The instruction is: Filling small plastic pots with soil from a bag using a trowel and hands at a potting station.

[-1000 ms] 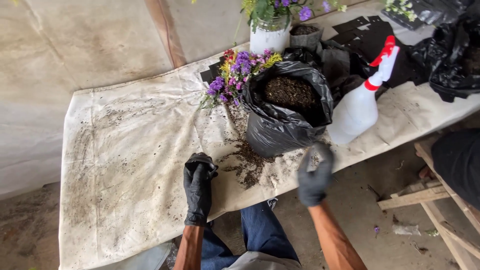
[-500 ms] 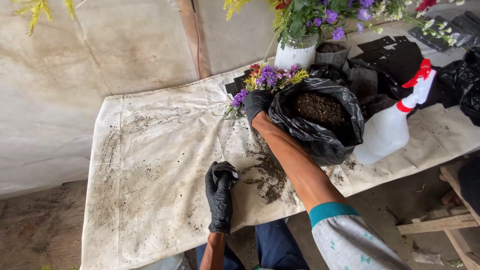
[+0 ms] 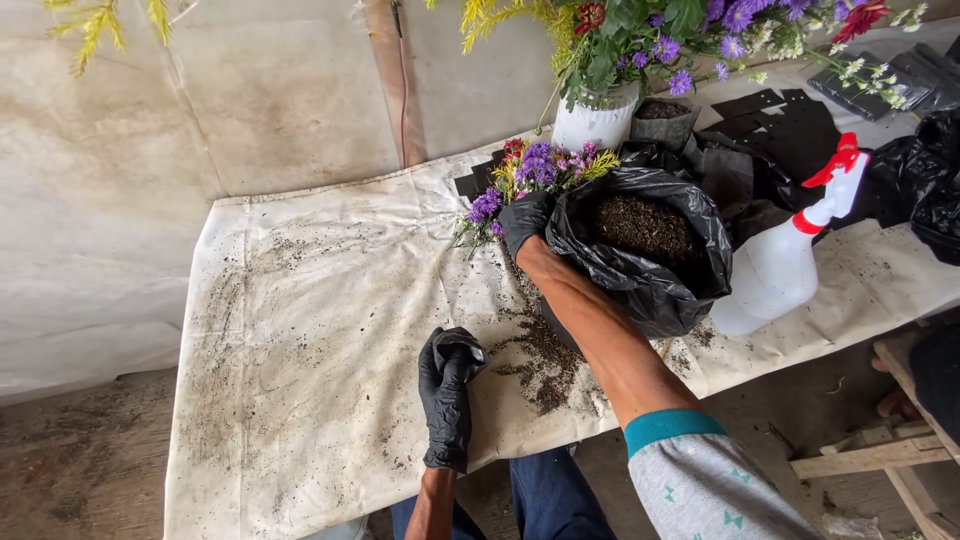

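My left hand [image 3: 445,400], in a black glove, rests on the cloth-covered table [image 3: 300,330] near its front edge. It grips a small crumpled black plastic pouch [image 3: 458,347]. My right hand [image 3: 522,218], also gloved, reaches across the spilled soil [image 3: 540,355]. Its fingers curl around the stems of a bunch of purple, yellow and red flowers [image 3: 540,165] lying on the table. That hand is right beside a large black bag of dark soil [image 3: 645,235].
A white spray bottle with a red trigger [image 3: 780,260] stands right of the soil bag. Behind are a white jar of flowers [image 3: 592,120], a small filled black pot [image 3: 663,115], flat black pouches [image 3: 790,120] and more black bags [image 3: 920,170]. Wooden slats [image 3: 880,450] lie on the floor at right.
My right hand has left the table's front edge and reached forward to the flower bunch beside the soil bag. My left hand still holds the black pouch in the same place.
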